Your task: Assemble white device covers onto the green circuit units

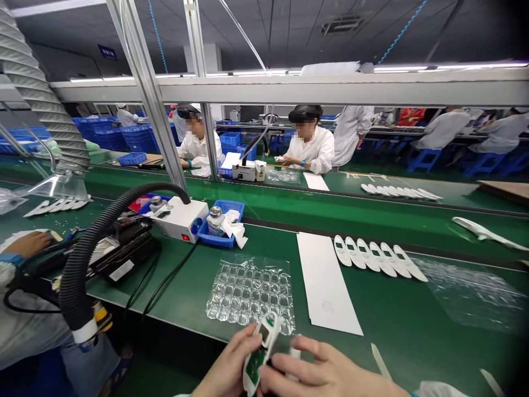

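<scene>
Head view looks down a green table (pixel 392 331) at the bottom edge of which both hands meet around one white casing (pixel 264 344) with a green circuit board showing inside it. The left hand (pixel 229 369) grips the casing from its left side, fingers curled on the shell; the right hand (pixel 326 372) closes on it from the right, fingertips at the board. The casing sits open, so judging by that the piece is mid-assembly, not finished. Just beyond the hands lies a clear blister tray (pixel 250 289), whose pockets look unfilled. Beside it rests a white card sheet (pixel 326 286), and past that a row of white shells (pixel 380 259) lies lined up, apparently waiting. A blue bin (pixel 221 220) stands farther back, and a co-worker's hand (pixel 28 242) works at the left.
</scene>
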Motion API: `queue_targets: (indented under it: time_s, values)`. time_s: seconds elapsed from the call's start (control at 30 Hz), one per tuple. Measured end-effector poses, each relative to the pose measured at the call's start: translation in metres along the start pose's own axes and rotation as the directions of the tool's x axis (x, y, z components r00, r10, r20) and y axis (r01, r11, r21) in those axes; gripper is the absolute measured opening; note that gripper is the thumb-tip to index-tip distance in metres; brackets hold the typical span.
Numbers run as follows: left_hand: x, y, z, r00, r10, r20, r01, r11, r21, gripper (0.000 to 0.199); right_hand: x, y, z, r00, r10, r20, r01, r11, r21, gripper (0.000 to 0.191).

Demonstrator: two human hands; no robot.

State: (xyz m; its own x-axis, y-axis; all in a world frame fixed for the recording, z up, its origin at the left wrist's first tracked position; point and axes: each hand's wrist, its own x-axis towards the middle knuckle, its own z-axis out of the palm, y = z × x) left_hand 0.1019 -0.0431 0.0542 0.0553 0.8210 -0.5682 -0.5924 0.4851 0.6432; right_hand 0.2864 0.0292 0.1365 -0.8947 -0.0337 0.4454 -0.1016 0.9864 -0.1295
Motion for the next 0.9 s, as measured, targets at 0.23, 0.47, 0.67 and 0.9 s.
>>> queue_targets:
  time_s: [0.23, 0.47, 0.67, 0.9]
  values:
    - [0.011, -0.003, 0.003, 0.968, 0.244, 0.062, -0.249, 0.966, 0.077, 0.041, -0.029, 0.002, 0.061, 0.474, 0.880, -0.039, -0.679, 0.393, 0.620, 0.035]
    - [0.016, -0.021, 0.012, 0.987, 0.156, 0.047, -0.159, 0.985, 0.063, 0.061, -0.025, 0.005, 0.090, 0.389, 0.900, 0.194, -0.547, 0.056, 0.835, 0.050]
    - [0.017, -0.026, 0.013, 0.990, 0.112, 0.081, -0.123, 0.981, 0.149, 0.065, -0.029, 0.014, 0.087, 0.369, 0.921, 0.127, -0.698, 0.184, 0.692, 0.042]
    - [0.016, -0.022, 0.015, 0.993, 0.121, 0.015, -0.119, 0.938, 0.324, 0.053, -0.008, 0.013, 0.068, 0.720, 0.665, -0.198, -0.589, 0.737, 0.331, 0.027]
